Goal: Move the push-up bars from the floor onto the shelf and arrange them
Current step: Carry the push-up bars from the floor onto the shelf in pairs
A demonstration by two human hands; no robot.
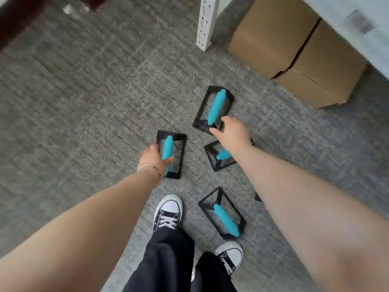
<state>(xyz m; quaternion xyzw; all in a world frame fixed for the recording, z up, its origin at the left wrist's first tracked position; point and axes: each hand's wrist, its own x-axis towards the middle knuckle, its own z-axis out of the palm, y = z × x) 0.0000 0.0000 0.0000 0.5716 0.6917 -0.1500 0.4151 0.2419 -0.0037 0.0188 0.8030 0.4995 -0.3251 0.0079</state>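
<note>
Several push-up bars with black frames and turquoise grips lie on the grey carpet. My left hand [154,159] is closed around the grip of the leftmost bar [168,147]. My right hand [231,131] hovers with fingers spread at the near end of the far bar [216,106], touching or just above its frame. Under my right wrist sits a third bar [223,154], partly hidden by the arm. A fourth bar [226,220] lies near my feet. A black corner of another frame [257,197] peeks out beside my right forearm.
Two cardboard boxes [294,51] stand on the floor at the upper right under a pale shelf board [357,22]. A white perforated shelf post [207,22] rises at the top centre. My sneakers [168,211] stand just below the bars. Dark furniture [16,20] fills the top left corner.
</note>
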